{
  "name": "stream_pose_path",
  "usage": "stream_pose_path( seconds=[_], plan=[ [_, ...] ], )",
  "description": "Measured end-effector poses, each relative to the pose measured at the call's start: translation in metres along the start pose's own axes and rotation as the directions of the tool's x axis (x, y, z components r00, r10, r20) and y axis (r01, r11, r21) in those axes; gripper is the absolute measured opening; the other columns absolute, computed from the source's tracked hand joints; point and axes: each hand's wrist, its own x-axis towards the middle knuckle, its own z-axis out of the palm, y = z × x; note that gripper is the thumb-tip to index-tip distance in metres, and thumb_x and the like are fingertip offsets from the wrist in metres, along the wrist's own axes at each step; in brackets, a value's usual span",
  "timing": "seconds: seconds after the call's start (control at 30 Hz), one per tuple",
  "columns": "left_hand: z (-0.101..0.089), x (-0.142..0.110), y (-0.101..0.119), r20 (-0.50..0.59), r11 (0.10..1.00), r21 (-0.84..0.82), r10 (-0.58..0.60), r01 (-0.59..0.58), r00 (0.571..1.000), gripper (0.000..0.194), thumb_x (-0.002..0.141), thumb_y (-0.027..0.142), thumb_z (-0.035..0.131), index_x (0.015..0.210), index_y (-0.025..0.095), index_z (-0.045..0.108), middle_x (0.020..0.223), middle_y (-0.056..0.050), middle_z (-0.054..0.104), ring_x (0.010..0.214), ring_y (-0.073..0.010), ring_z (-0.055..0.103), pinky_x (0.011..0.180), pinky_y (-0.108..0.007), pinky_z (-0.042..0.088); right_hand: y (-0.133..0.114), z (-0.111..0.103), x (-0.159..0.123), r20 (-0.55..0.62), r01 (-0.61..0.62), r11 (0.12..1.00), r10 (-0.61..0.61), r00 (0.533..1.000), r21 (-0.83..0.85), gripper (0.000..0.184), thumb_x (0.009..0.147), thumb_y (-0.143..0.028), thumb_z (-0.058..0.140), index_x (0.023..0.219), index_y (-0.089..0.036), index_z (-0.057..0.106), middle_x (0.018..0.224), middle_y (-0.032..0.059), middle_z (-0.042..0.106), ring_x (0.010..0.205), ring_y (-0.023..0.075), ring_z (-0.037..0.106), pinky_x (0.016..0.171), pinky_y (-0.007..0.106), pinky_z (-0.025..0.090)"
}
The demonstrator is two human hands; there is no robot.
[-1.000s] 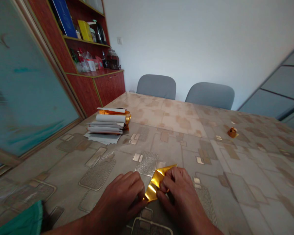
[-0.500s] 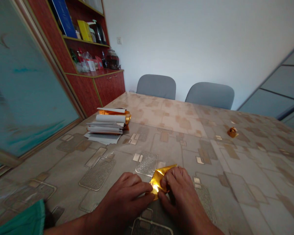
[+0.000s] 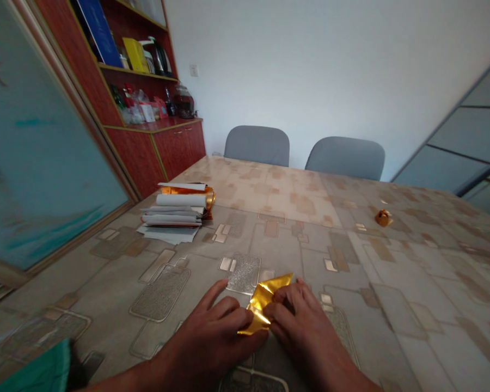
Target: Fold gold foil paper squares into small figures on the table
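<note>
Crinkled gold foil sheet [image 3: 261,301] pinched between the fingers [image 3: 232,311] of the left hand [image 3: 204,343] and right hand [image 3: 306,326], on a beige patterned table [image 3: 310,256]; reddish-wood cabinet [image 3: 175,149] and two grey chairs [image 3: 257,146] beyond.

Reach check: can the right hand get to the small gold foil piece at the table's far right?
Probably yes, once freed. The right hand is on the folded gold foil alongside the left hand; no object shows on the patterned table between it and the piece, which lies a fair way off.
</note>
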Motion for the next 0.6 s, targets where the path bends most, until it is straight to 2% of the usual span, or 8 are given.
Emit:
stream_pose_path(
  seconds=[0.1,0.2,0.3,0.43,0.5,0.6],
  plan=[
    [0.0,0.001,0.001,0.015,1.0,0.014,-0.001,0.001,1.0,0.042,0.093,0.006,0.058,0.127,0.03,0.059,0.095,0.003,0.068,0.084,-0.0191,0.061,0.118,-0.062,0.019,0.003,0.003,-0.008,0.027,0.049,0.998,-0.048,0.998,-0.046,0.041,0.082,-0.005,0.069,0.114,-0.03,0.063,0.101,0.0038,0.066,0.095,0.0262,0.065,0.101,0.062,0.048],
    [0.001,0.001,0.001,0.023,1.0,0.02,0.002,-0.002,1.0,0.042,0.094,0.002,0.053,0.128,0.025,0.058,0.095,0.003,0.07,0.084,-0.0189,0.061,0.121,-0.062,0.009,0.001,-0.002,-0.012,0.059,0.054,0.998,-0.052,0.997,-0.03,0.053,0.078,0.0,0.066,0.121,-0.03,0.063,0.105,0.0075,0.068,0.099,0.0284,0.067,0.101,0.066,0.047],
    [0.003,0.001,-0.001,0.029,1.0,0.029,0.005,-0.006,1.0,0.041,0.095,0.002,0.051,0.127,0.027,0.059,0.095,0.004,0.071,0.084,-0.0181,0.061,0.122,-0.059,0.001,0.0,-0.016,-0.013,0.123,0.088,0.995,-0.094,0.988,0.053,0.055,0.072,0.0,0.064,0.12,-0.027,0.066,0.114,0.0118,0.069,0.111,0.0326,0.066,0.105,0.071,0.041],
    [0.003,0.0,-0.005,0.026,0.999,0.037,0.021,-0.022,0.999,0.045,0.095,0.004,0.054,0.131,0.03,0.058,0.098,0.005,0.071,0.085,-0.0191,0.061,0.121,-0.059,-0.006,0.004,-0.038,-0.012,0.261,0.094,0.983,-0.133,0.956,0.158,0.06,0.075,-0.002,0.065,0.129,-0.028,0.064,0.138,0.0114,0.063,0.131,0.0329,0.057,0.113,0.067,0.034],
    [0.002,-0.001,-0.006,0.035,0.999,0.029,0.026,-0.027,0.999,0.045,0.094,0.004,0.055,0.13,0.031,0.059,0.099,0.005,0.071,0.086,-0.0192,0.061,0.121,-0.059,-0.006,0.006,-0.046,-0.012,0.281,0.103,0.98,-0.149,0.948,0.17,0.061,0.078,-0.003,0.066,0.133,-0.029,0.062,0.144,0.0101,0.06,0.136,0.0328,0.053,0.114,0.065,0.035],
    [-0.002,-0.001,-0.007,0.031,1.0,-0.004,0.028,-0.028,0.999,0.043,0.093,0.004,0.058,0.126,0.031,0.061,0.099,0.006,0.071,0.086,-0.0191,0.061,0.121,-0.06,0.004,0.006,-0.051,-0.013,0.293,0.095,0.98,-0.145,0.945,0.176,0.061,0.081,-0.005,0.068,0.136,-0.031,0.061,0.145,0.0073,0.06,0.136,0.0322,0.052,0.113,0.062,0.038]
  ],
)
